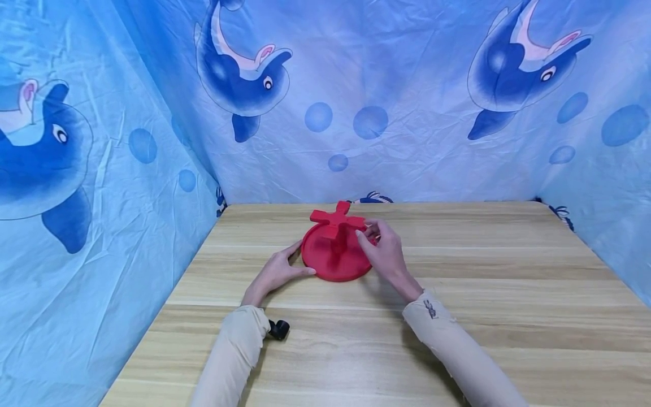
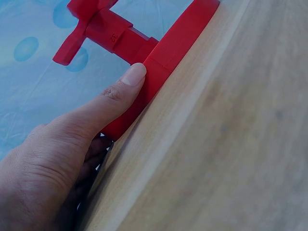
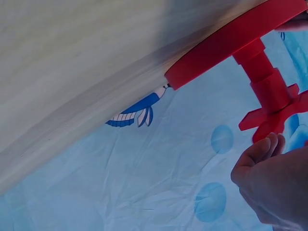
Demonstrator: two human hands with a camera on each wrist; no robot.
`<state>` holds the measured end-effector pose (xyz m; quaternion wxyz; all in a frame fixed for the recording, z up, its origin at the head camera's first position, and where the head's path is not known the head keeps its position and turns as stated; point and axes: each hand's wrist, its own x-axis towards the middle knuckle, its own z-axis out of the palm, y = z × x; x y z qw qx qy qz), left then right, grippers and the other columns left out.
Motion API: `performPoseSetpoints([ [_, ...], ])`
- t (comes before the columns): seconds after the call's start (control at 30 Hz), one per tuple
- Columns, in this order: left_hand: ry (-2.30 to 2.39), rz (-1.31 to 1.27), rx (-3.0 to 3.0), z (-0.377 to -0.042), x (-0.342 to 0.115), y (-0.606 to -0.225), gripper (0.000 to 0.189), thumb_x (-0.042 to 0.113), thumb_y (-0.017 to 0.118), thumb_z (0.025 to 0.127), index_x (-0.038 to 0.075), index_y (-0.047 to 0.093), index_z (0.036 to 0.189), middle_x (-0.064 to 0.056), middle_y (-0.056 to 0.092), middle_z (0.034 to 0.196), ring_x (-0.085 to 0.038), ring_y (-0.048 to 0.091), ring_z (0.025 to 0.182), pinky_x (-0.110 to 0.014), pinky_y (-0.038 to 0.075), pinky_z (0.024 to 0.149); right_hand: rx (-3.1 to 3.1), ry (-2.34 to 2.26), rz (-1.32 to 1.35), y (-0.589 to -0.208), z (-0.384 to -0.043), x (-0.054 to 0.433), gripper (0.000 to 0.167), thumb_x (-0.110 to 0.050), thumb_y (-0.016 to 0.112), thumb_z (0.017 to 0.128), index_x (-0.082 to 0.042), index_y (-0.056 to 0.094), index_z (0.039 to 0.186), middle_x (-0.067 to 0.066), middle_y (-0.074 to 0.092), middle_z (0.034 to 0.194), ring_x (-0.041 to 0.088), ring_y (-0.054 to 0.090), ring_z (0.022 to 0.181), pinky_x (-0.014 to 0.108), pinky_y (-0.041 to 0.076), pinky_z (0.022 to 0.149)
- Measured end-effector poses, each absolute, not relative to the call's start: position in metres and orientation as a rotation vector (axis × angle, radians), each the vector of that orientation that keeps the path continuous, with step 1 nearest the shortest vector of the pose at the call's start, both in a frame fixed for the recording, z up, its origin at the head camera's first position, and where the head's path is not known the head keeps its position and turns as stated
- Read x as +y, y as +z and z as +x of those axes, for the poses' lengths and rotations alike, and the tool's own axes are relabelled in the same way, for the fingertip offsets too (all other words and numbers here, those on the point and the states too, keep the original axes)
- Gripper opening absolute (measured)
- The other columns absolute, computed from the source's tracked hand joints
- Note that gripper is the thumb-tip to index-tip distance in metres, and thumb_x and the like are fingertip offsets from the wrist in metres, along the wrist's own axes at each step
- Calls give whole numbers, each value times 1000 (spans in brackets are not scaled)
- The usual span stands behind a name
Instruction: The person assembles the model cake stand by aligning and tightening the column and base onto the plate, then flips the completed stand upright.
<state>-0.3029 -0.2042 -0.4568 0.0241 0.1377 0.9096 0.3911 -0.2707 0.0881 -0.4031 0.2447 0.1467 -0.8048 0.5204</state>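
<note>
Leftmost: blue cloth [image 1: 152,192] printed with an upside-down cartoon dolphin [image 1: 40,147], hanging beside the wood-grain table [image 1: 508,339]. Next, my left sleeve [image 1: 229,350], pale, coming up from the near edge of view, with a small black fitting [image 1: 278,329] at the cuff. Beyond it lies my left hand [image 1: 277,272], thumb and fingers parted and holding the rim of the red stand's disc base [image 1: 325,267]. From the left wrist, my thumb [image 2: 132,76] shows pressed on the rim; the fingers are mostly hidden behind.

Centre: the red stand is upright, its disc flat on the table toward the far edge. A stepped post [image 2: 110,36] rises from the disc, bearing small raised characters that I cannot read with certainty. On top sits a four-armed cross handle [image 1: 335,220].

Just right of it, my right hand [image 1: 387,250], fingers bent, thumb and fingertips narrowly spaced at the end of one arm of the cross; I cannot tell whether they pinch it or are merely beside it. My right sleeve [image 1: 458,350] follows, dark print [image 1: 429,308] near its cuff. Behind, further right, a second dolphin [image 1: 513,68] on the back cloth.
</note>
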Motion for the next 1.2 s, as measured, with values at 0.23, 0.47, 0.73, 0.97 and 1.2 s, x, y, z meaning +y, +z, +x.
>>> performPoseSetpoints([
  [0.23, 1202, 425, 2818, -304, -204, -458, 104, 60, 86, 78, 20, 38, 162, -15, 40, 161, -32, 41, 144, -53, 39, 113, -2280, 1456, 390, -406, -277, 90, 47, -10, 75, 96, 3, 57, 137, 14, 67, 102, 27, 63, 93, 38, 57, 80],
  [0.47, 1210, 438, 2820, -304, -204, -458, 103, 59, 86, 78, 19, 39, 162, -17, 42, 159, -32, 44, 141, -53, 40, 112, -2323, 1472, 420, -406, -281, 86, 45, -9, 73, 98, 1, 58, 139, 14, 65, 114, 28, 62, 103, 39, 57, 85],
  [0.73, 1208, 443, 2829, -304, -203, -458, 103, 57, 87, 78, 19, 39, 162, -17, 43, 158, -33, 43, 142, -53, 40, 112, -2283, 1480, 429, -406, -281, 85, 34, -6, 70, 98, 4, 63, 130, 14, 67, 106, 27, 63, 96, 35, 53, 80],
  [0.97, 1191, 459, 2838, -304, -203, -458, 104, 58, 86, 79, 19, 38, 162, -18, 45, 157, -32, 46, 139, -52, 42, 111, -2288, 1489, 422, -406, -280, 84, 35, -6, 71, 97, 3, 64, 130, 13, 67, 104, 26, 63, 95, 28, 53, 78],
  [1.2, 1222, 460, 2815, -304, -204, -457, 103, 57, 86, 79, 19, 39, 162, -16, 44, 158, -31, 44, 142, -52, 42, 110, -2291, 1512, 410, -404, -276, 81, 35, -6, 73, 97, 3, 64, 130, 14, 68, 104, 26, 63, 96, 32, 54, 80],
])
